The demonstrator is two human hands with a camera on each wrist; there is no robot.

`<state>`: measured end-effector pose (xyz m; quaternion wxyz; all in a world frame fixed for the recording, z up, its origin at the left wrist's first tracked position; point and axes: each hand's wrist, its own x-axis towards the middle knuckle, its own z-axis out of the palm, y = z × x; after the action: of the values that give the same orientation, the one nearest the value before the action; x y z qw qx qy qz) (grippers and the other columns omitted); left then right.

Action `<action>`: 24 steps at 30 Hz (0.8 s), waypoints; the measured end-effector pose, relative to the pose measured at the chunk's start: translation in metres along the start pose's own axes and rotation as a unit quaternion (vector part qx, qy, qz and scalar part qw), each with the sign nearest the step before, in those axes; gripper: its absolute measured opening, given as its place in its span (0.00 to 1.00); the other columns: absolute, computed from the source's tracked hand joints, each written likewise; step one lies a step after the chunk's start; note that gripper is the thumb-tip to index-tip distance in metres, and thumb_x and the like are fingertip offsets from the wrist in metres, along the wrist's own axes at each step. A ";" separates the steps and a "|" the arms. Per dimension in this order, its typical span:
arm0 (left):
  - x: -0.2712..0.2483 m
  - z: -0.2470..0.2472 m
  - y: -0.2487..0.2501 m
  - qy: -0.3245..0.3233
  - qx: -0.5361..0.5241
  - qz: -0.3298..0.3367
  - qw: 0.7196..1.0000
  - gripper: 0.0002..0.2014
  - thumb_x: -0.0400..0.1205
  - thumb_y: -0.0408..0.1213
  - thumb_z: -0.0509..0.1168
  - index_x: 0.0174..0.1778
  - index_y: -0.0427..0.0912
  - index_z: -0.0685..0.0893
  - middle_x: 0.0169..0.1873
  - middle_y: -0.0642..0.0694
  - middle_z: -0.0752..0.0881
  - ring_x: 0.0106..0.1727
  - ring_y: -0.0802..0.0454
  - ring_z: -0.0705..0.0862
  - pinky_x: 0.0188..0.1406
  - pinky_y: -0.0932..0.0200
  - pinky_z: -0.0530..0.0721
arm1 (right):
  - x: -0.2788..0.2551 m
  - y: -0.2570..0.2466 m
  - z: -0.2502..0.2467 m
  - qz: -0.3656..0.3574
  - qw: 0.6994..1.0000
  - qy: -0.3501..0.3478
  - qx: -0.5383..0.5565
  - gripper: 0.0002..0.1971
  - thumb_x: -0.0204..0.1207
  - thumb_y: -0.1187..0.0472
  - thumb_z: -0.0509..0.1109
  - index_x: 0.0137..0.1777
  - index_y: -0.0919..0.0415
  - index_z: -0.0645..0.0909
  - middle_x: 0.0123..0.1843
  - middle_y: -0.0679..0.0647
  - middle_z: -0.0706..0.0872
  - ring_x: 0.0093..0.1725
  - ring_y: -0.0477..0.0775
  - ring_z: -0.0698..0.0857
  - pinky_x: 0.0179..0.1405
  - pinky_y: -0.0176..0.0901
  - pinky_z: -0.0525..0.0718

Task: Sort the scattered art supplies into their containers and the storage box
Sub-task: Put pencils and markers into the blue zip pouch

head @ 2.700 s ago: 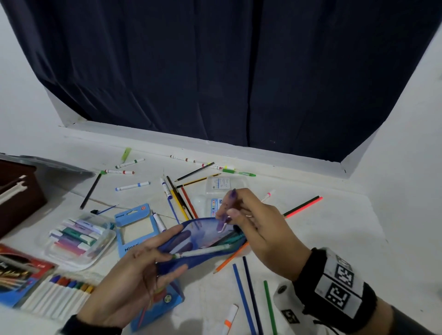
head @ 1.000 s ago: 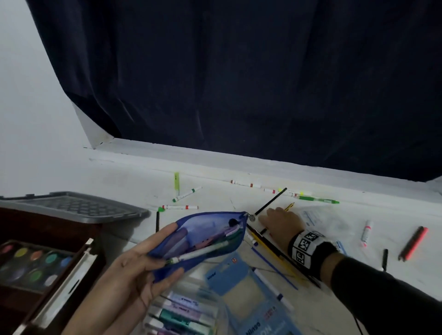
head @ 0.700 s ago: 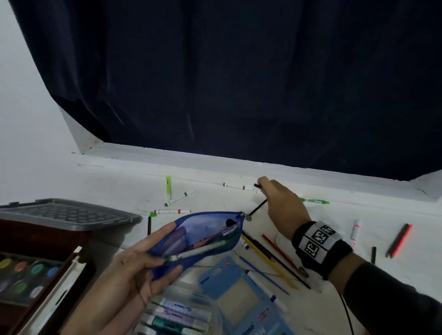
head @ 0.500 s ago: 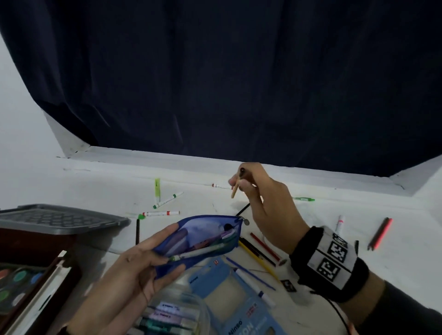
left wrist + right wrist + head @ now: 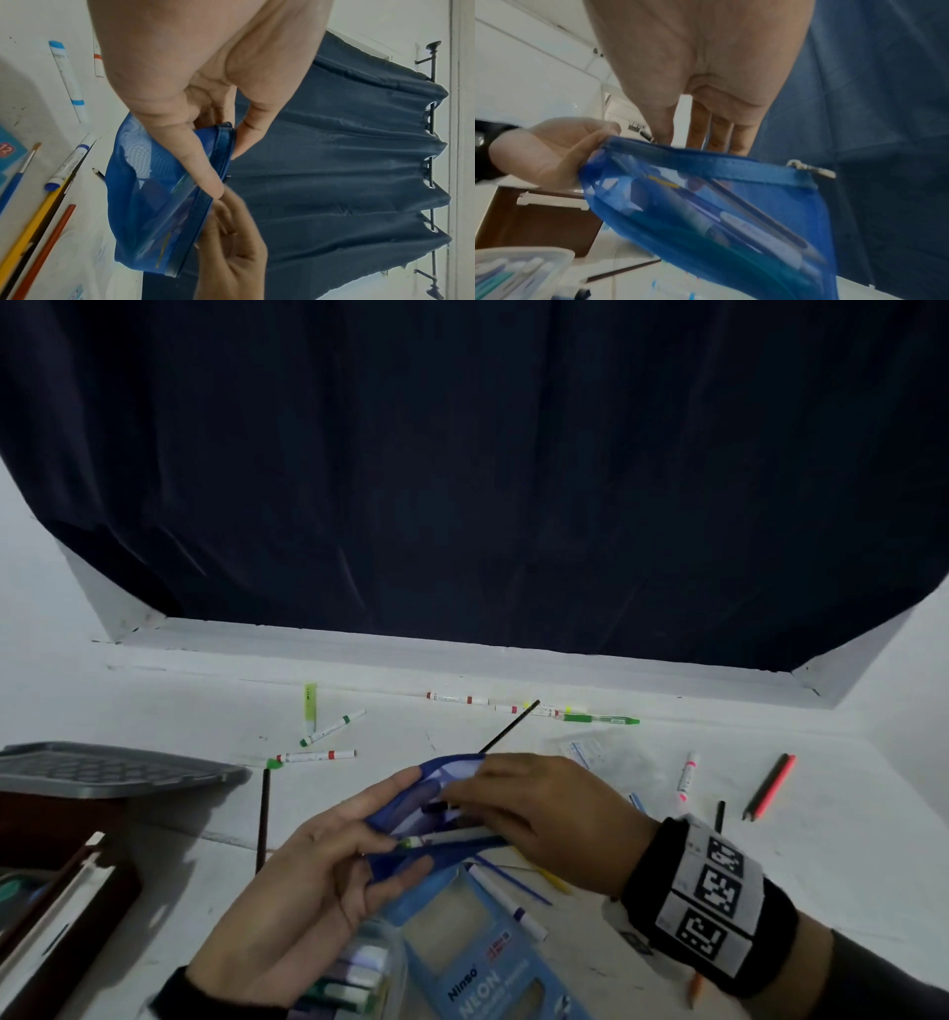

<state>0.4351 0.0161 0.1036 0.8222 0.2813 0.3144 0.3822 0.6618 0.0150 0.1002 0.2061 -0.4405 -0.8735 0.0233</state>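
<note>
Above the white desk (image 5: 847, 875), the blue mesh pouch (image 5: 411, 819) hangs between both hands. Half a second ago the right hand (image 5: 554, 819) was raised clear of the pouch with a short brush-like stick pinched in its fingers; now it has come down onto the open mouth, and its fingers reach into the gap between the two zip edges. No stick shows in that hand any more, and whether the fingers grip anything inside is hidden by the hand's own back and the pouch rim. The left hand (image 5: 313, 891) keeps its hold as before, thumb on one side and fingers curled under the near edge, pinching the fabric.

From the right wrist view the pouch (image 5: 718, 213) is thin, see-through netting with a stitched blue zip band and a small metal pull (image 5: 811, 170) at one end; pens and pencils show through it as blurred rods. The left wrist view shows the left fingers (image 5: 195, 162) clamped over the zip band.

Loose on the desk lie slim round markers with red and green caps, a black pencil (image 5: 508, 729) angled behind the pouch, a pink-and-black pencil pair (image 5: 769, 785) to the right, and a pink-tipped marker (image 5: 685, 775). A flat blue card pack (image 5: 477, 978) marked "Ninso" sits below the hands, cut by the frame edge. A clear plastic tub of markers (image 5: 359, 978) is half covered by the left wrist. At left, a grey ribbed lid (image 5: 113, 770) and a dark brown box (image 5: 67, 916) are only partly seen.
</note>
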 end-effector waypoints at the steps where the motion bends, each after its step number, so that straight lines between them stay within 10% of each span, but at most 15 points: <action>1: 0.000 0.002 -0.002 -0.001 0.001 -0.002 1.000 0.27 0.73 0.20 0.58 0.65 0.38 0.89 0.63 0.40 0.89 0.62 0.42 0.89 0.43 0.53 0.93 | -0.004 0.003 0.002 0.001 1.000 -0.005 -0.013 0.16 0.86 0.54 0.56 0.66 0.47 0.83 0.53 0.50 0.86 0.50 0.53 0.84 0.42 0.55 0.85; 8: 0.007 0.019 -0.015 0.020 0.016 -0.001 1.000 0.28 0.72 0.20 0.58 0.67 0.39 0.88 0.65 0.42 0.88 0.66 0.41 0.87 0.49 0.50 0.92 | -0.020 0.034 -0.024 0.085 0.991 0.098 0.034 0.07 0.81 0.57 0.67 0.53 0.50 0.87 0.44 0.42 0.86 0.40 0.42 0.82 0.40 0.38 0.81; 12: 0.010 0.025 -0.020 0.034 0.014 0.016 0.999 0.27 0.73 0.20 0.58 0.63 0.42 0.90 0.65 0.43 0.89 0.67 0.43 0.87 0.47 0.51 0.93 | -0.031 0.094 -0.030 0.159 0.977 0.139 0.007 0.05 0.78 0.64 0.69 0.45 0.55 0.87 0.38 0.47 0.86 0.35 0.47 0.82 0.39 0.48 0.84; 19: 0.016 0.031 -0.017 0.039 0.000 0.037 0.999 0.29 0.64 0.22 0.71 0.63 0.42 0.90 0.65 0.40 0.88 0.64 0.40 0.88 0.45 0.51 0.93 | -0.029 0.200 -0.008 0.318 0.932 -0.138 -0.110 0.14 0.85 0.58 0.59 0.66 0.55 0.80 0.63 0.54 0.84 0.62 0.57 0.80 0.61 0.49 0.78; 24: 0.024 0.029 -0.011 0.048 0.011 0.057 0.997 0.33 0.59 0.27 0.74 0.63 0.43 0.90 0.66 0.41 0.87 0.65 0.41 0.87 0.42 0.56 0.92 | -0.007 0.246 0.013 0.351 0.906 -0.199 -0.131 0.16 0.83 0.66 0.55 0.67 0.60 0.77 0.65 0.60 0.83 0.62 0.62 0.81 0.56 0.47 0.77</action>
<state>0.4735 0.0228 0.1074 0.7802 0.2888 0.3408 0.4379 0.8475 0.1621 0.0312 -0.0524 -0.7275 -0.6809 0.0667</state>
